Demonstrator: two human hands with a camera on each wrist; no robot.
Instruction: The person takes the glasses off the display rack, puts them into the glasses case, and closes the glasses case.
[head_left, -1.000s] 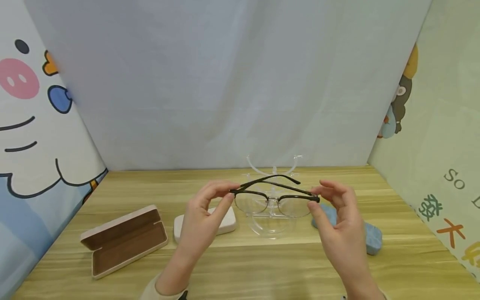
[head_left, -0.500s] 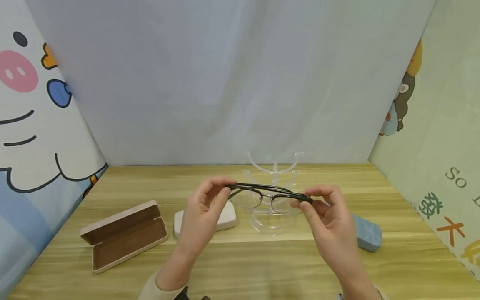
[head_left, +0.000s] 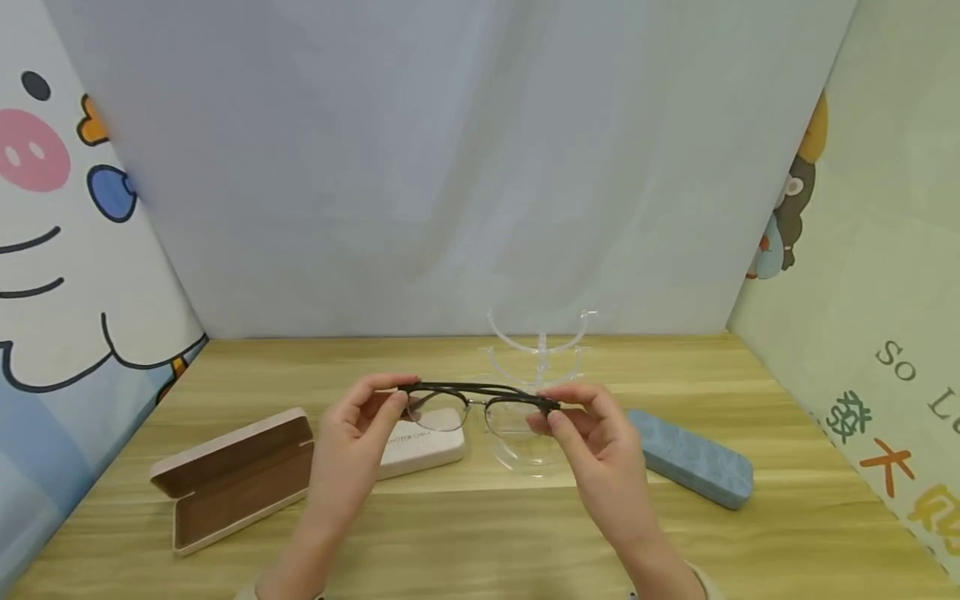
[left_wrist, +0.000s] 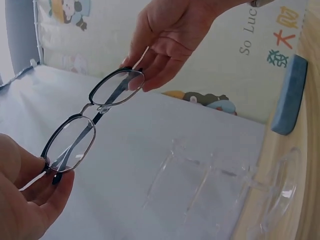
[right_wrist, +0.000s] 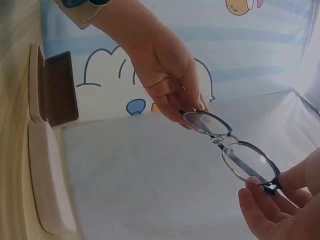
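Observation:
A pair of black half-rim eyeglasses (head_left: 477, 402) is held up over the table, its temples folded in behind the lenses. My left hand (head_left: 351, 446) pinches the left end of the frame between thumb and fingers. At the opposite end, my right hand (head_left: 603, 462) pinches the hinge corner the same way. Both wrist views show the glasses (left_wrist: 92, 111) spanning the two hands, the lenses facing the cameras. Behind them on the table stands a clear plastic glasses stand (head_left: 542, 346) with several curved arms, partly hidden by the glasses and right hand.
An open glasses case (head_left: 232, 492) with brown lining lies at left, partly behind the left hand. A closed white case (head_left: 423, 450) sits beside it, and a closed blue case (head_left: 693, 462) lies at right. Printed cloth walls and a grey-white backdrop (head_left: 450, 167) surround the wooden table.
The temples have folded in flat behind the lenses. Both hands have moved left with the glasses, uncovering more of the blue case and part of the white case.

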